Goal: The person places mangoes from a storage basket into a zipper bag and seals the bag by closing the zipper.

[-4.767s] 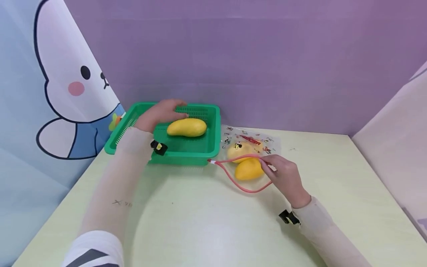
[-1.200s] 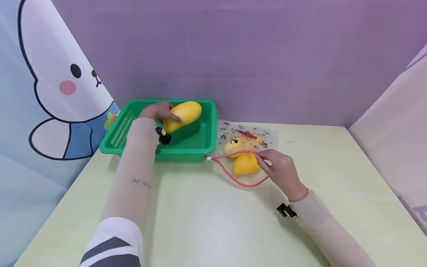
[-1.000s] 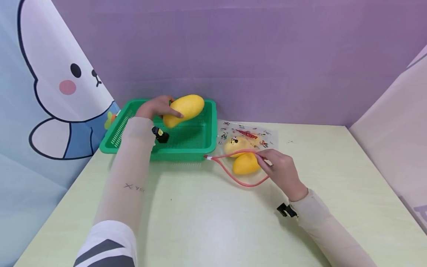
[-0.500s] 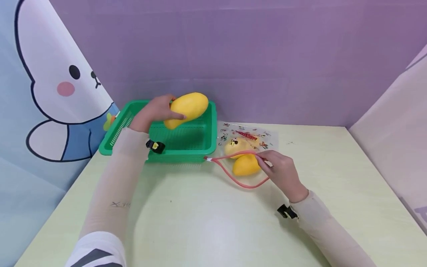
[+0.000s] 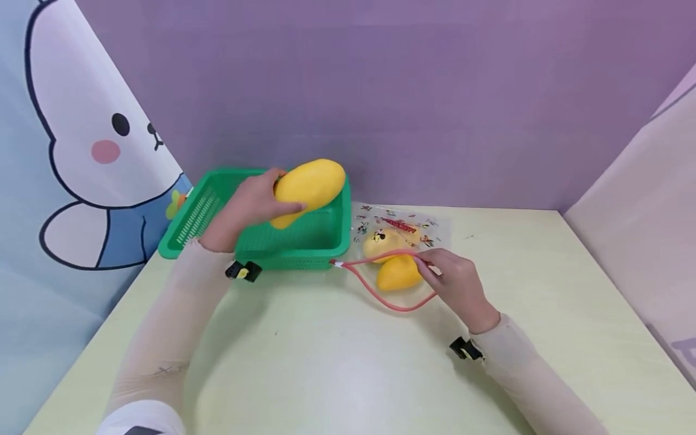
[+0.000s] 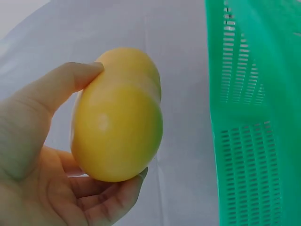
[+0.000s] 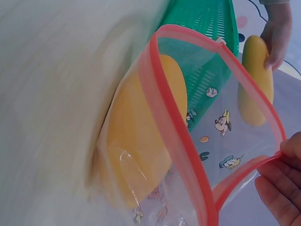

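My left hand (image 5: 252,205) holds a large yellow mango (image 5: 315,184) raised over the green basket (image 5: 296,260). In the left wrist view the thumb presses one side of the mango (image 6: 117,127) while the fingers curl beneath. My right hand (image 5: 459,284) pinches the red zip rim of a clear zip bag (image 5: 399,309), thumb against fingers. The bag's mouth gapes toward the person, with a slider at its left end. Inside it lie yellow mangoes (image 5: 399,275), their lower parts seen through the printed plastic; the right wrist view shows one mango (image 7: 136,141) close up.
The basket stands at the back left, its right end beside the bag. All of this is on a pale table (image 5: 326,374). A purple cloth (image 5: 408,103) hangs behind, and a cartoon-printed cloth (image 5: 76,229) closes off the left.
My left hand has taken hold of the mango that lay in the basket and lifted it up, lately shifting slightly right and nearer. The right hand keeps its pinch on the bag's rim.
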### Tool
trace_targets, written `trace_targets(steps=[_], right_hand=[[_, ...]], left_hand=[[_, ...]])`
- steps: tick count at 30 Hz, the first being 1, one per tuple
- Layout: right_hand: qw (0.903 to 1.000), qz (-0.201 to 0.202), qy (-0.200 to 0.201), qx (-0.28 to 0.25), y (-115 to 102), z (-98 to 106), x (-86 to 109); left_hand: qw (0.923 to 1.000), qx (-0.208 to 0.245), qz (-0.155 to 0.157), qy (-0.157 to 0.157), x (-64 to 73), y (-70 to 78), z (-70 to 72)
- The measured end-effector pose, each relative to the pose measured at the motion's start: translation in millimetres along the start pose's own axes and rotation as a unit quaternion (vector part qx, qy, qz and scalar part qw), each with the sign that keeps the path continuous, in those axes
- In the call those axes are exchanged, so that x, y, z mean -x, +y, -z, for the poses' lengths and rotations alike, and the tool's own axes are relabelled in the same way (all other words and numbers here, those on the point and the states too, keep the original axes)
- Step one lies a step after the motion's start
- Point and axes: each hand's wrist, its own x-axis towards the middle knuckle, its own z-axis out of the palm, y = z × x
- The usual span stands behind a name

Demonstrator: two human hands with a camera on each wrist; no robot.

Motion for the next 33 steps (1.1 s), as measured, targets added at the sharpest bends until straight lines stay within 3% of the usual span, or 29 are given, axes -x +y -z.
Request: trace_targets(steps=[11, 16, 20, 26, 33], right_hand=[[0.9999, -0.001, -0.004, -0.014, -2.8, -5.6, -7.7], [0.9998, 0.0, -0.004, -0.019, -3.4, -5.2, -6.0], [0.9998, -0.002, -0.004, -0.018, -2.6, -3.6, -6.0], [0.9999, 0.007, 0.005, -0.011, -0.3, -4.2, -5.8], [0.9998, 0.017, 0.01, -0.01, -0.4, -3.2, -7.2]], left_hand=[[0.9992, 0.002, -0.032, 0.024, 28.8, 4.9, -3.0], [0.9969, 0.017, -0.072, 0.026, 43.7, 16.3, -13.4], [0.992, 0.018, -0.122, 0.026, 56.2, 29.5, -22.4], [0.9844, 0.002, -0.176, 0.005, 70.9, 45.7, -39.6], [0.9812, 0.01, -0.189, -0.036, 83.5, 54.7, -59.1]])
